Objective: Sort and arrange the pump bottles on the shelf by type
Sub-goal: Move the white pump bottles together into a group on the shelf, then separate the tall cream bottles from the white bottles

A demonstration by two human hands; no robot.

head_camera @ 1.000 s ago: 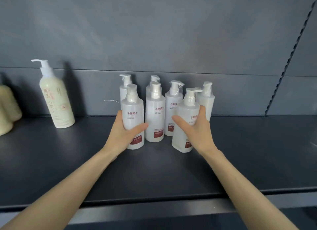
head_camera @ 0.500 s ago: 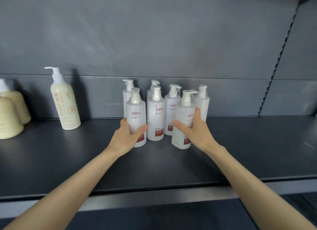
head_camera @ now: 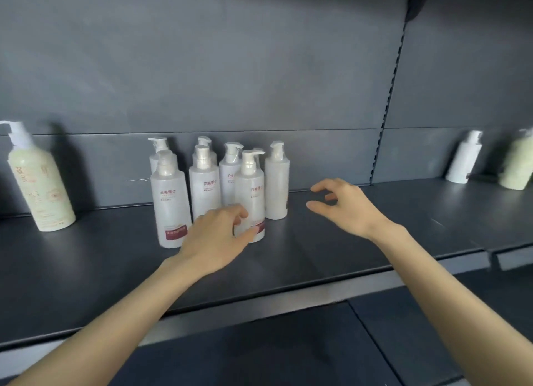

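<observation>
Several white pump bottles with red labels stand bunched at the middle of the dark shelf (head_camera: 302, 256). The front left one (head_camera: 170, 195) stands free. My left hand (head_camera: 216, 238) reaches across to the front right white bottle (head_camera: 251, 186) and holds its lower part between curled fingers and thumb. My right hand (head_camera: 346, 207) hovers to the right of the group with loosely spread fingers, holding nothing and touching no bottle. A taller cream pump bottle (head_camera: 40, 189) stands apart at the left.
Far right on the shelf stand a white bottle (head_camera: 464, 163) and a blurred pale green bottle (head_camera: 517, 166). A slotted upright (head_camera: 389, 97) divides the grey back panel. Bare shelf lies between the group and the right-hand bottles.
My left hand left the front left bottle and moved to the front right one. My right hand let go of that bottle and drew away to the right. The view swung right.
</observation>
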